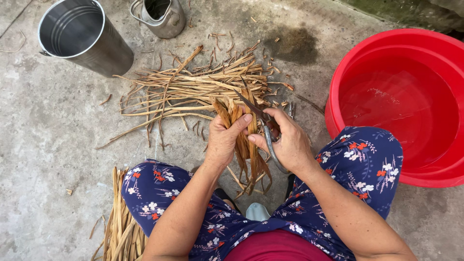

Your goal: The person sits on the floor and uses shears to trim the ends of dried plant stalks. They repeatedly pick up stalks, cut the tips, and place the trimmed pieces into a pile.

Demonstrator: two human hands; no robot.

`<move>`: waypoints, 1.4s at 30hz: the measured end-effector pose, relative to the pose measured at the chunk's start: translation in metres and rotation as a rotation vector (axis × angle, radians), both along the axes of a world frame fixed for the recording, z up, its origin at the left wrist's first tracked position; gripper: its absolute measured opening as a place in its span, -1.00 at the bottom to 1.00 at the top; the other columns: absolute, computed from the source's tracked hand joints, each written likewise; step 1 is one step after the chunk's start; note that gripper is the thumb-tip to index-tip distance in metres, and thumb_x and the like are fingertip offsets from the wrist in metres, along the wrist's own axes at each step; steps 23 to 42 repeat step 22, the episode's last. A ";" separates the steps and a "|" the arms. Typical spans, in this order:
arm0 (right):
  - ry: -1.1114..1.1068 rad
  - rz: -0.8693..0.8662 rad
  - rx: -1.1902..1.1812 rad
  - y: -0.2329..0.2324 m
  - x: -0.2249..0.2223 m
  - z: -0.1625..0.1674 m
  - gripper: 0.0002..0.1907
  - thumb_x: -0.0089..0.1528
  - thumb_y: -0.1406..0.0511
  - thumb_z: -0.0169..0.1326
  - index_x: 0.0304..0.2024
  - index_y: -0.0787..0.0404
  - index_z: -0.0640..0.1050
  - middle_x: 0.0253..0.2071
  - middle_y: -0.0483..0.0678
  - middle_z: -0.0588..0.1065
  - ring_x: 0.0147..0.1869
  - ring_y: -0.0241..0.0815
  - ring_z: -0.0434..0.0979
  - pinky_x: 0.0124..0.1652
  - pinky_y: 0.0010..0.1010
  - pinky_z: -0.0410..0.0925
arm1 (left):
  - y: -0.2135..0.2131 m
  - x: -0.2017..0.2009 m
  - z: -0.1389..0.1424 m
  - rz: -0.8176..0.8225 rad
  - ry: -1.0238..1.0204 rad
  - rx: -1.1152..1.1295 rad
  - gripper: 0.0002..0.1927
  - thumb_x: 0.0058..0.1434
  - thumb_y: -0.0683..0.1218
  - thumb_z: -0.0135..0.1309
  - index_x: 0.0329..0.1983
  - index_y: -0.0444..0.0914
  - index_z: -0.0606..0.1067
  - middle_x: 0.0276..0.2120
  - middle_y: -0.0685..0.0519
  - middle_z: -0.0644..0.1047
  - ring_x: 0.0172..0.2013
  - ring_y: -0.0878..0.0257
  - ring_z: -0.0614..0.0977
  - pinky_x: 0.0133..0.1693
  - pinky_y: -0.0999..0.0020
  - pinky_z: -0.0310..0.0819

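Observation:
My left hand (224, 140) grips a bunch of dry tan plant strips (244, 150) that hangs down between my knees. My right hand (287, 140) holds a pair of metal scissors (263, 123), its blades pointing up and left over the top ends of the bunch. Both hands are close together, thumbs nearly touching. Just beyond them a loose pile of the same dry strips (193, 89) lies spread on the concrete floor.
A steel bucket (82, 36) stands at the top left, a small metal jug (162, 17) beside it. A red basin (401, 101) with water sits at the right. Another bundle of strips (121, 227) lies by my left knee.

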State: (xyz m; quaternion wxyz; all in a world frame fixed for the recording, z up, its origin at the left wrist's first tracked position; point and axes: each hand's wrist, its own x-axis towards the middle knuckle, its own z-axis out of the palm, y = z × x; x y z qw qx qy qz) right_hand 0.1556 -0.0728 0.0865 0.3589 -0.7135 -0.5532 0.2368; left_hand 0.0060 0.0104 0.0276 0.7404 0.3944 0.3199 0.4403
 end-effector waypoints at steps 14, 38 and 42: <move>0.038 -0.037 0.143 0.003 -0.003 -0.020 -0.48 0.01 0.13 0.46 -0.09 0.26 0.62 -0.52 -0.14 0.58 -0.49 -0.48 0.50 -0.43 -0.53 0.39 | 0.003 -0.003 -0.004 0.007 -0.075 -0.023 -0.82 0.26 -0.20 0.27 -0.09 -0.29 0.58 -0.36 0.14 0.59 -0.42 0.43 0.53 -0.35 0.53 0.45; 0.284 -0.084 0.164 0.004 0.009 -0.032 -0.65 0.16 0.23 0.39 -0.06 0.18 0.60 -0.40 -0.17 0.56 -0.36 -0.48 0.46 -0.37 -0.57 0.37 | -0.004 -0.001 -0.009 -0.063 -0.067 -0.044 -0.80 0.26 -0.20 0.27 -0.07 -0.28 0.56 -0.29 0.13 0.61 -0.33 0.40 0.59 -0.26 0.49 0.52; 0.284 -0.084 0.164 0.004 0.009 -0.032 -0.65 0.16 0.23 0.39 -0.06 0.18 0.60 -0.40 -0.17 0.56 -0.36 -0.48 0.46 -0.37 -0.57 0.37 | -0.004 -0.001 -0.009 -0.063 -0.067 -0.044 -0.80 0.26 -0.20 0.27 -0.07 -0.28 0.56 -0.29 0.13 0.61 -0.33 0.40 0.59 -0.26 0.49 0.52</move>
